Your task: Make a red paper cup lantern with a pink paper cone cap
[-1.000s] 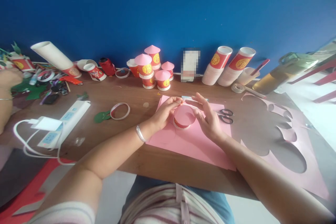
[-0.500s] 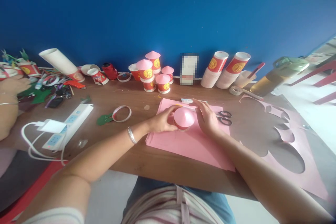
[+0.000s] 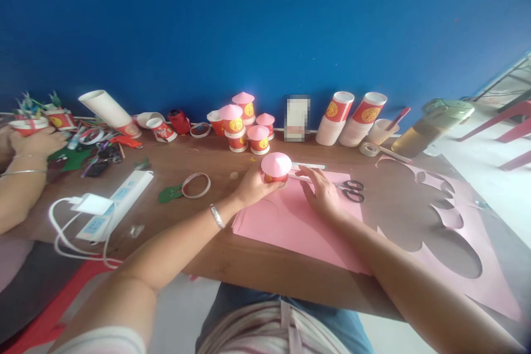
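One capped cup (image 3: 276,167) sits in the left hand (image 3: 253,188).

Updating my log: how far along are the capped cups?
Done: four capped cups stand at the back. In hand: the left hand holds a fifth cup, cone on; the right hand rests on pink paper. Left: two stacks of bare cups to their right.

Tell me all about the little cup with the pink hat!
The little cup is a short red paper cup with a yellow mark, capped by a low pink paper cone. It is upright, near the far edge of the pink paper sheet. The left hand grips its side and bottom with its fingers; the right hand rests apart on the sheet.
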The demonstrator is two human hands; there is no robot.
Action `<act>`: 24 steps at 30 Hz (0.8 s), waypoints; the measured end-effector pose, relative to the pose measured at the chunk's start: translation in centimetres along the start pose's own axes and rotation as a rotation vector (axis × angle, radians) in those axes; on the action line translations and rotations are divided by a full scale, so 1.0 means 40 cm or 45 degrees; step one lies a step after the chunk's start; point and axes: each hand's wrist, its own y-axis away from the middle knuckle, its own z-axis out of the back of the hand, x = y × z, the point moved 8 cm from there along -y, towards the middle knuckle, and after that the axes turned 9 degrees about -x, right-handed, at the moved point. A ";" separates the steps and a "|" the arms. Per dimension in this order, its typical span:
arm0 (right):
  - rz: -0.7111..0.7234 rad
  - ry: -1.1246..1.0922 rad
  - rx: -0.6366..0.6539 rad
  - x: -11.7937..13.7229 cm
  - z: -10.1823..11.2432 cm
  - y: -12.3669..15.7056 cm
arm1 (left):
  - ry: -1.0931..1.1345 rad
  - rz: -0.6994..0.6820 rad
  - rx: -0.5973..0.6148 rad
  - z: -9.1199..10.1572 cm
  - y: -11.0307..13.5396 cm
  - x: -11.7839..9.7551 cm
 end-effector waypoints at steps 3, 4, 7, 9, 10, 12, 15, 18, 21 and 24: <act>0.022 0.006 0.014 0.009 -0.003 0.004 | -0.163 0.019 -0.162 0.068 -0.014 0.028; 0.027 0.007 0.019 0.011 -0.005 0.005 | -0.240 0.015 -0.228 0.093 -0.018 0.039; 0.035 0.010 0.027 0.011 -0.009 0.007 | -0.365 -0.041 -0.330 0.150 -0.029 0.065; 0.037 0.015 0.025 0.010 -0.011 0.007 | -0.411 -0.029 -0.362 0.175 -0.033 0.085; 0.040 0.017 0.024 0.011 -0.011 0.006 | -0.427 -0.015 -0.373 0.185 -0.033 0.094; 0.052 0.018 0.024 0.016 -0.010 0.003 | -0.449 0.014 -0.398 0.200 -0.031 0.107; 0.088 0.012 0.041 0.032 -0.006 -0.001 | -0.496 0.034 -0.463 0.218 -0.025 0.118; 0.115 -0.002 0.059 0.047 -0.001 -0.003 | -0.532 0.010 -0.504 0.229 -0.022 0.125; 0.126 -0.019 0.055 0.053 0.001 -0.005 | -0.551 -0.011 -0.497 0.232 -0.022 0.133; 0.137 -0.030 0.041 0.051 -0.003 -0.004 | -0.575 0.001 -0.509 0.239 -0.022 0.141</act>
